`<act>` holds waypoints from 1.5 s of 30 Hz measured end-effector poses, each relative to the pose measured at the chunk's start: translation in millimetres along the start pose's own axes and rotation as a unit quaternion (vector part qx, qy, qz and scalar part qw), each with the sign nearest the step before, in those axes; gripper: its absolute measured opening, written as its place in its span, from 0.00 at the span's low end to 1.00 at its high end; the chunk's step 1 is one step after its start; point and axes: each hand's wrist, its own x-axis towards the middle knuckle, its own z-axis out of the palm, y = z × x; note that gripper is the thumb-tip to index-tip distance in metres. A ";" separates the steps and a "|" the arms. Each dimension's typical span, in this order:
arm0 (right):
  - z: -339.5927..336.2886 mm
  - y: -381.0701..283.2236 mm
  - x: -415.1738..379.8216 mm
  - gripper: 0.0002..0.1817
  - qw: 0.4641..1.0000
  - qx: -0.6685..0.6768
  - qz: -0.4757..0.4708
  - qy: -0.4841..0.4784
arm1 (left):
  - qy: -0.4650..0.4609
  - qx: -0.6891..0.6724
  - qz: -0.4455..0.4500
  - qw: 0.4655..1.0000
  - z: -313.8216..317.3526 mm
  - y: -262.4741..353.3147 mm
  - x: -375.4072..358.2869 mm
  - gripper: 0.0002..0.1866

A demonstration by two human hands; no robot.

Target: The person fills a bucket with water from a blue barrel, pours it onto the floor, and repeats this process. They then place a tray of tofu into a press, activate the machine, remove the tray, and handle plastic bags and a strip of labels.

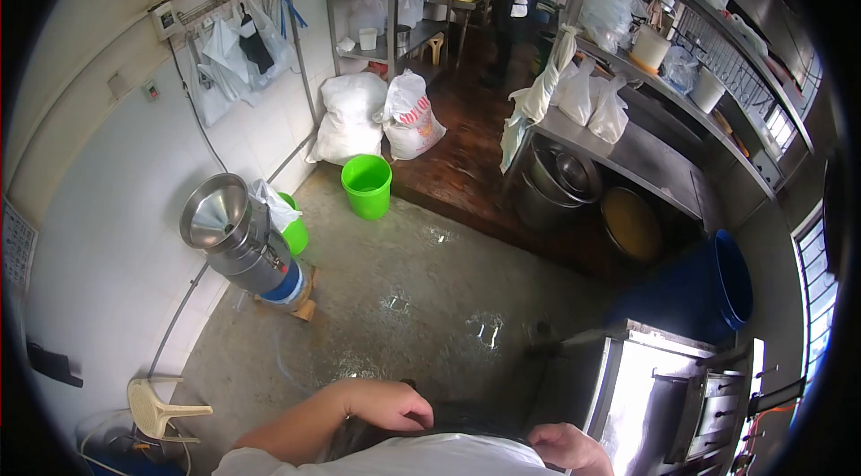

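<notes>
Both of my hands are held low against my body, at the hem of my white shirt [448, 454]. My left hand [386, 404] is closed, its fingers curled down against dark material [359, 442] at my waist that may be an apron. On the other side, my right hand [567, 446] is also closed near the waist, its fingertips turned in and partly hidden. What either hand grips, if anything, cannot be made out. Wet concrete floor [404, 297] lies in front of me.
A steel grinder-like machine [233, 229] stands at left, beside green buckets [367, 189] and white sacks [414, 117]. A plastic stool [161, 406] is lower left. Metal equipment [646, 386], a blue barrel [731, 279] and shelving [646, 82] line the right. A person [516, 1] stands behind.
</notes>
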 end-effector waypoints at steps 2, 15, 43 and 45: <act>5.1 7.0 1.1 0.08 0.995 0.088 -0.050 0.023 | 0.001 -0.009 -0.011 1.000 1.2 1.1 -3.9 0.13; -10.3 19.4 14.9 0.14 0.982 0.124 -0.128 -0.068 | 0.011 -0.029 -0.037 0.999 3.0 19.7 -8.9 0.13; 21.7 -38.7 21.9 0.05 0.977 0.202 -0.017 0.062 | 0.080 -0.066 -0.086 0.991 19.7 1.6 -29.3 0.15; 19.4 -35.3 25.1 0.06 0.981 0.180 -0.049 0.058 | 0.049 -0.042 -0.081 0.995 16.1 6.4 -32.0 0.14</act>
